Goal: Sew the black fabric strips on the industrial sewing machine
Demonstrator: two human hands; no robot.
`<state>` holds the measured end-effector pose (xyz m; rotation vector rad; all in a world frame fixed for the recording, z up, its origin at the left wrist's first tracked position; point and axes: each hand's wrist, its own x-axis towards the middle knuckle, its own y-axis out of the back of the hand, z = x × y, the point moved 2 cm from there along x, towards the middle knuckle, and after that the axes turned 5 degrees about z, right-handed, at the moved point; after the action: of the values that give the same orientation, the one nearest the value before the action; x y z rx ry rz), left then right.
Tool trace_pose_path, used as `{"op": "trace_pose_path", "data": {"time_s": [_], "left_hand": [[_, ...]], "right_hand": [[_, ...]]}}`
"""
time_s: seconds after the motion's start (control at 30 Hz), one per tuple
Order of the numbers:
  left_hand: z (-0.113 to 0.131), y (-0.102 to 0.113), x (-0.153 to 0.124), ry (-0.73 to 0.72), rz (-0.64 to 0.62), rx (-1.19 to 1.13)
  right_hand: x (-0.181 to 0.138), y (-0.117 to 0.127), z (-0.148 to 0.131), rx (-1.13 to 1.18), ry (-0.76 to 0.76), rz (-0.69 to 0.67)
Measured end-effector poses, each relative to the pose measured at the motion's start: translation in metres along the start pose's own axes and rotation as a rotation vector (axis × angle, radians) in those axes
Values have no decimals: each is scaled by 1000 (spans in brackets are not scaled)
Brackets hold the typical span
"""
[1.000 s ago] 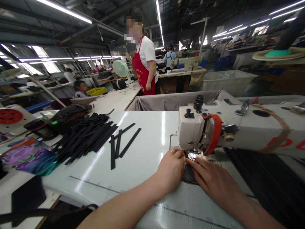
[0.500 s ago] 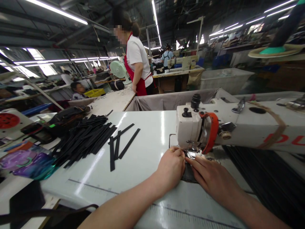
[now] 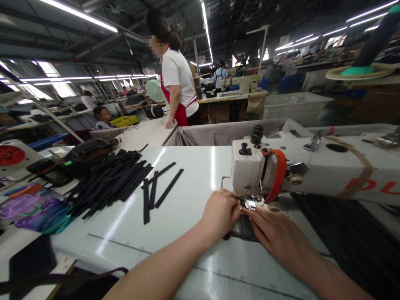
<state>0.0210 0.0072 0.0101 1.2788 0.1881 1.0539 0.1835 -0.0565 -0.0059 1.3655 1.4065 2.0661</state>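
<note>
A piece of dark fabric (image 3: 244, 229) lies on the sewing machine bed, its far end under the needle area of the white sewing machine (image 3: 247, 166). At the left edge of this fabric is my left hand (image 3: 220, 211), its fingers curled closed on it. My right hand (image 3: 276, 229) rests on the fabric from the other side, fingers stretched out and fingertips close to the metal presser foot (image 3: 250, 204). Both hands partly hide the fabric. To the left, several loose black strips (image 3: 168, 188) lie on the pale table (image 3: 193, 175).
A heap of black strips (image 3: 115, 179) covers the table's left part, beside a purple-blue pouch (image 3: 43, 212). Long black pieces (image 3: 346, 233) lie under the machine arm at right. Behind the table hangs a grey cloth trough (image 3: 218, 131). A person in a red apron (image 3: 179, 83) stands beyond.
My left hand has shifted slightly left, and more of the fabric's left edge shows. My right hand stays nearly still. The person in the apron now leans a hand on the far table.
</note>
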Motion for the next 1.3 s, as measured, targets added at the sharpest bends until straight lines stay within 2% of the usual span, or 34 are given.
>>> {"op": "trace_pose_path", "data": {"time_s": [0.1, 0.27, 0.43, 0.5, 0.57, 0.67, 0.77, 0.87, 1.0, 1.1, 1.17, 1.23, 1.3], "left_hand": [[-17, -4, 8, 38, 75, -30], [-30, -5, 13, -2, -30, 91], [-39, 30, 13, 7, -78, 199], [-41, 49, 10, 86, -93, 148], [-40, 67, 6, 234, -73, -16], [-31, 75, -3, 455, -92, -554], [-16, 52, -11, 606, -296, -1102], [-6, 21, -16, 701, -428, -1267], [-4, 2, -19, 716, -443, -1203], [-6, 4, -20, 683, -426, -1033], [-6, 10, -20, 585, -329, -752], [-2, 16, -18, 412, -203, -391], [4, 18, -16, 243, -152, -134]], "right_hand": [[-1, -2, 0, -4, 3, 7], [-1, -1, -1, -9, 4, 16], [-1, -1, 1, -11, 14, 23], [0, 1, 1, -14, 22, 40], [2, 6, -1, -5, 50, 84], [6, 16, -8, 72, 81, 153], [6, 23, -15, 179, 87, 180], [1, 23, -20, 261, 189, 110], [-4, 19, -18, 283, 257, -7], [-2, 20, -18, 232, 255, 39], [1, 22, -20, 208, 229, 102], [2, 23, -23, 199, 206, 136], [2, 22, -26, 187, 196, 157]]}}
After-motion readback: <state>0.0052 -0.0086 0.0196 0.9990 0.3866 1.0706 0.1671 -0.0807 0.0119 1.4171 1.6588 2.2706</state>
